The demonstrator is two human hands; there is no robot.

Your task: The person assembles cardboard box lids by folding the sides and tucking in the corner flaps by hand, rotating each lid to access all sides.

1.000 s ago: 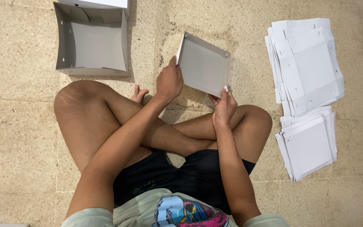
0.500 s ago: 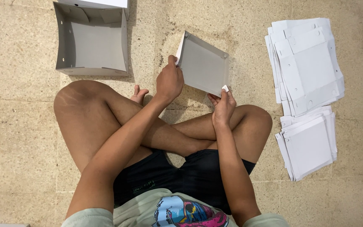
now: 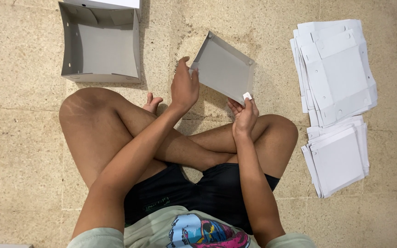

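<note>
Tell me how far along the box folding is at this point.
One grey box stands fully folded on the floor on the left. A second, shallower grey tray is in hand: the left hand is at its near corner, the right hand pinches a white tab at its lower edge. Two stacks of flat white blanks and lie unfolded on the right, so most remains.

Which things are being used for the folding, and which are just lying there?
In use:
grey card tray
left hand
right hand

Lying about:
big folded box
flat cut-outs
smaller flat stack
</note>
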